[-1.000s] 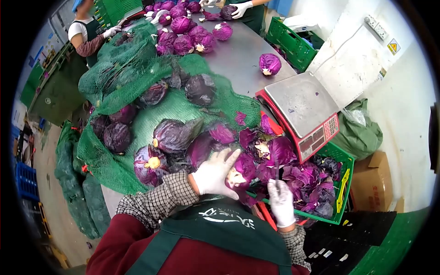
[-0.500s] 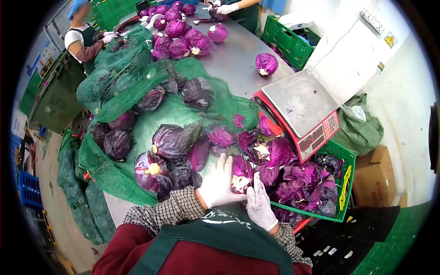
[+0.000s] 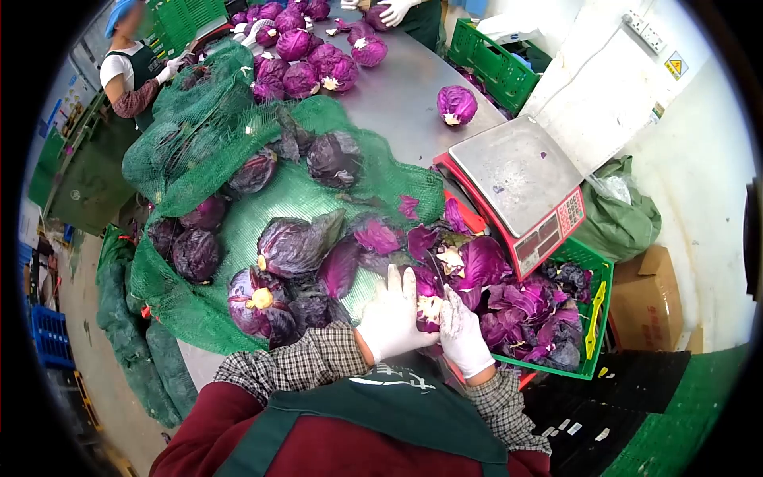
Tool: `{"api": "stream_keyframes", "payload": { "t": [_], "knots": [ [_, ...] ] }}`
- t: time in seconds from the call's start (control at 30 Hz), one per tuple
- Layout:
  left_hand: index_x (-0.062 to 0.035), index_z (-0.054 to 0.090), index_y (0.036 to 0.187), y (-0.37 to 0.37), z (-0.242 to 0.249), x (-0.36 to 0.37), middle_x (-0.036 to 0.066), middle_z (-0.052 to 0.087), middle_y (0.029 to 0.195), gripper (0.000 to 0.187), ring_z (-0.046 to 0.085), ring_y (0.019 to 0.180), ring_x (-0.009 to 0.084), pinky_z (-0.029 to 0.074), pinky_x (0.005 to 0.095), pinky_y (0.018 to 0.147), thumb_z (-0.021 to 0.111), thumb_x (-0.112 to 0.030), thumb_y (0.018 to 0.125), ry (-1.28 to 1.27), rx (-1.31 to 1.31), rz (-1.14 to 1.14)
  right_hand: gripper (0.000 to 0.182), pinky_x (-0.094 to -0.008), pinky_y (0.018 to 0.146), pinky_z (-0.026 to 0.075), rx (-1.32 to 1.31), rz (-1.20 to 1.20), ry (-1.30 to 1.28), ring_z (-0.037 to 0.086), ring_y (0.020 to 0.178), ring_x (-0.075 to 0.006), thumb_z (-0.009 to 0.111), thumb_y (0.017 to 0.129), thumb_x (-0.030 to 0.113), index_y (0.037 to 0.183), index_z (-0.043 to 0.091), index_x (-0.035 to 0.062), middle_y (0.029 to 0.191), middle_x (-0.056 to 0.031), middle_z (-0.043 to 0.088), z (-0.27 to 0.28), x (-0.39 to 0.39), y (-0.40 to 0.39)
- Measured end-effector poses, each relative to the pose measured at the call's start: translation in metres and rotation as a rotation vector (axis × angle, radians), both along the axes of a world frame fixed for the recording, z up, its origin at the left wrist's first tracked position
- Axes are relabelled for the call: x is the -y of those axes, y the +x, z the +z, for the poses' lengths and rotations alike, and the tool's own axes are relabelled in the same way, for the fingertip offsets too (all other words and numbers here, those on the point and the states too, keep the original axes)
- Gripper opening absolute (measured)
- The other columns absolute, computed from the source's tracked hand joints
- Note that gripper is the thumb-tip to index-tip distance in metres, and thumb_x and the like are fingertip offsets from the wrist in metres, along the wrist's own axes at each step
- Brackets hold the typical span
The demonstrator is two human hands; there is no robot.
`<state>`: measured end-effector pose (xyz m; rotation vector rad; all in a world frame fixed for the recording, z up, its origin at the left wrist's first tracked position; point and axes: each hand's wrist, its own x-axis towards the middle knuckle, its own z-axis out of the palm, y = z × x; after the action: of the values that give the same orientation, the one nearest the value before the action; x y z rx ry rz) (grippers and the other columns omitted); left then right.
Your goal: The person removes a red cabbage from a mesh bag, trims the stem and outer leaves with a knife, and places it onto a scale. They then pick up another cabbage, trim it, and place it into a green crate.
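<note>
In the head view, a trimmed red cabbage [image 3: 429,308], its pale cut stem turned up, sits between my two white-gloved hands. My left hand [image 3: 391,316] is wrapped around its left side, fingers pointing away from me. Against the right side presses my right hand [image 3: 464,335], its fingers close together; whether it also holds a small tool is hidden. Just beyond is another red cabbage [image 3: 481,262] with loosened outer leaves. To the left, untrimmed cabbages [image 3: 292,246] and a purple loose leaf [image 3: 340,266] lie on a green mesh sack [image 3: 238,226].
A red scale [image 3: 517,179] stands right of the sack, above a green crate [image 3: 592,350] of purple leaves. Trimmed cabbages [image 3: 300,79] are piled on the metal table [image 3: 409,79]. One co-worker [image 3: 131,67] is at the far left; another person's gloved hand [image 3: 395,11] is at the far end.
The held cabbage has turned, so more of its pale stem faces up. My right hand has shifted slightly right and its fingers have drawn in. The view has tilted slightly.
</note>
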<state>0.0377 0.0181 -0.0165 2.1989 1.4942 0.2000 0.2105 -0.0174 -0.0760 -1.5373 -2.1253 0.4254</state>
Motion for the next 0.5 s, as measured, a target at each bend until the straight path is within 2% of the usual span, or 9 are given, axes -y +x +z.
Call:
{"api": "stream_keyframes", "payload": {
  "t": [0.03,0.07,0.13,0.2,0.23,0.27,0.37,0.47,0.5],
  "knots": [
    [0.0162,0.028,0.139,0.000,0.000,0.001,0.042,0.034,0.138,0.117,0.047,0.117,0.0511,0.050,0.0484,0.093,0.079,-0.056,0.062,0.002,-0.013,-0.007,0.032,-0.0403,0.095,0.050,-0.045,0.001,-0.046,0.059,0.112,-0.0403,0.046,0.095,0.003,0.121,0.051,-0.0141,0.126,-0.0311,0.055,0.012,-0.006,-0.001],
    [0.0150,0.028,0.139,-0.001,0.001,0.004,0.041,0.034,0.138,0.118,0.047,0.117,0.0498,0.050,0.0487,0.093,0.079,-0.058,0.062,0.005,-0.027,-0.012,0.036,-0.0423,0.094,0.051,-0.274,-0.121,-0.355,0.059,0.109,-0.0432,0.049,0.091,0.001,0.124,0.047,-0.0152,0.122,-0.0319,0.056,0.031,-0.011,-0.003],
    [0.0125,0.030,0.139,-0.007,-0.003,0.016,0.039,0.032,0.140,0.117,0.043,0.121,0.0507,0.047,0.0506,0.097,0.080,-0.060,0.062,0.064,-0.053,-0.111,0.044,-0.0455,0.094,0.051,0.309,0.013,-0.074,0.059,0.107,-0.0459,0.053,0.086,0.000,0.127,0.044,-0.0144,0.118,-0.0329,0.056,-0.050,-0.021,0.051],
    [0.0115,0.031,0.139,-0.019,-0.015,0.020,0.038,0.031,0.141,0.116,0.039,0.126,0.0522,0.042,0.0519,0.102,0.080,-0.060,0.062,0.052,-0.013,-0.082,0.038,-0.0467,0.089,0.052,0.407,0.139,0.271,0.061,0.106,-0.0439,0.053,0.088,0.003,0.122,0.049,-0.0145,0.117,-0.0333,0.057,-0.061,-0.017,0.065],
    [0.0114,0.030,0.140,-0.028,-0.018,0.017,0.037,0.031,0.143,0.117,0.037,0.130,0.0503,0.037,0.0499,0.108,0.080,-0.060,0.062,0.022,0.048,-0.042,0.040,-0.0494,0.091,0.051,0.245,0.137,0.306,0.059,0.108,-0.0451,0.053,0.087,0.001,0.123,0.048,-0.0143,0.119,-0.0329,0.055,-0.058,-0.019,0.058],
    [0.0103,0.029,0.141,-0.043,-0.028,0.013,0.034,0.030,0.145,0.119,0.035,0.135,0.0464,0.033,0.0465,0.112,0.082,-0.059,0.061,0.020,0.180,-0.029,0.044,-0.0483,0.093,0.050,0.350,0.148,0.473,0.058,0.110,-0.0447,0.054,0.084,-0.001,0.125,0.045,-0.0145,0.122,-0.0316,0.053,-0.055,-0.010,0.056],
    [0.0082,0.024,0.144,-0.081,-0.048,0.013,0.031,0.027,0.148,0.127,0.030,0.139,0.0435,0.026,0.0434,0.117,0.089,-0.055,0.055,-0.006,0.380,-0.062,0.045,-0.0480,0.093,0.050,0.243,-0.001,0.375,0.056,0.113,-0.0441,0.056,0.081,-0.003,0.124,0.045,-0.0127,0.124,-0.0301,0.053,-0.049,0.006,0.042],
    [0.0094,0.020,0.145,-0.106,-0.044,0.016,0.031,0.020,0.152,0.134,0.024,0.142,0.0440,0.024,0.0446,0.117,0.089,-0.058,0.052,0.059,0.332,-0.157,0.042,-0.0470,0.094,0.049,0.126,-0.076,0.264,0.056,0.114,-0.0425,0.057,0.082,-0.004,0.122,0.047,-0.0111,0.124,-0.0294,0.053,-0.062,0.018,0.033],
    [0.0100,0.019,0.145,-0.110,-0.036,0.013,0.032,0.017,0.153,0.137,0.022,0.142,0.0443,0.023,0.0444,0.117,0.089,-0.060,0.050,0.115,0.309,-0.199,0.041,-0.0467,0.094,0.049,0.170,-0.036,0.393,0.056,0.114,-0.0419,0.057,0.082,-0.004,0.122,0.047,-0.0107,0.125,-0.0291,0.053,-0.030,0.015,0.021]
  ]
}}
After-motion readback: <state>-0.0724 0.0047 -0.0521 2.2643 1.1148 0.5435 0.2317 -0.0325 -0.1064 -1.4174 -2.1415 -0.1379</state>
